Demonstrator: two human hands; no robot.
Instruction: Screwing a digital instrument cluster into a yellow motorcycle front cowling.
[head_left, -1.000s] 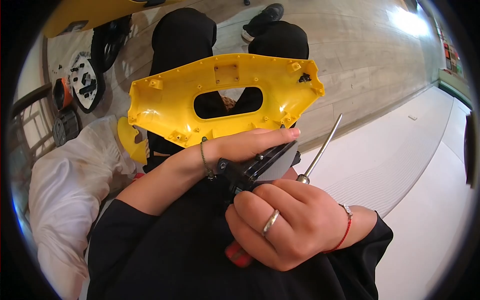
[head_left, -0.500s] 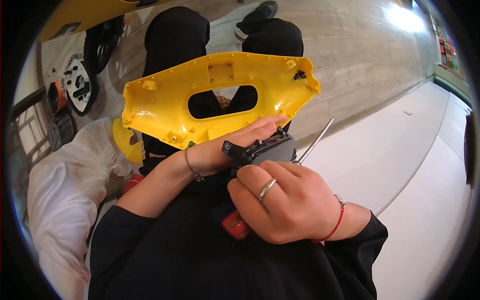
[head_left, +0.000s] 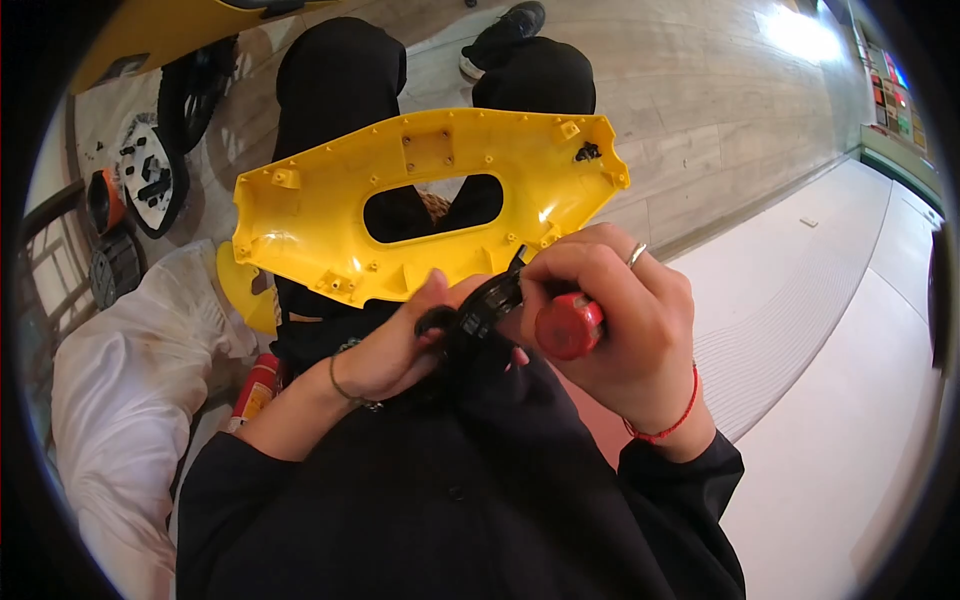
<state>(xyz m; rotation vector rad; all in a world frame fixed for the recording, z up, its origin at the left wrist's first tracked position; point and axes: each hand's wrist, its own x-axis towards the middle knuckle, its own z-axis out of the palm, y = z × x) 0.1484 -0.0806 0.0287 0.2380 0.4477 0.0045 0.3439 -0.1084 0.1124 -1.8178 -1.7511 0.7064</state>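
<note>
Here, the black part [head_left: 484, 308] is held by the left hand [head_left: 392, 352], near the yellow shell [head_left: 430, 158]; the screwdriver [head_left: 568, 328] (red-handled) is gripped in the right hand [head_left: 628, 312].

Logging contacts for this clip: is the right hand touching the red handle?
Touching: the head view shows the right hand gripping the red handle, its end beside the curled fingers.
</note>
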